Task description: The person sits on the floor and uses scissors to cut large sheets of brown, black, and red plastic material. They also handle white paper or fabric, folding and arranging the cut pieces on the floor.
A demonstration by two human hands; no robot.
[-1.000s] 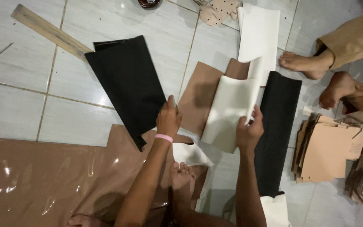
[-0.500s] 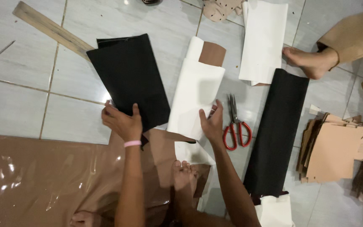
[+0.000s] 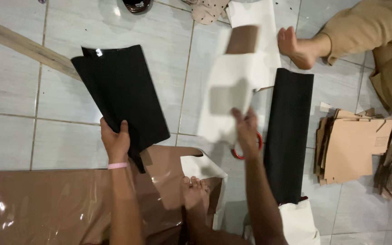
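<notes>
My left hand grips the near edge of a black sheet that lies on the tiled floor. My right hand holds a white sheet lifted and blurred, with a brown patch showing at its top. Red-handled scissors lie under my right hand, mostly hidden. A second long black sheet lies just right of my right arm. My own foot rests on a glossy brown sheet.
A wooden ruler lies at the upper left. Another person's foot and tan sleeve are at the upper right. Stacks of cardboard pieces sit at the right. More white sheets lie below.
My left hand moved left and took hold of the black sheet. My right hand lifted the white sheet off the floor, covering most of the scissors.
</notes>
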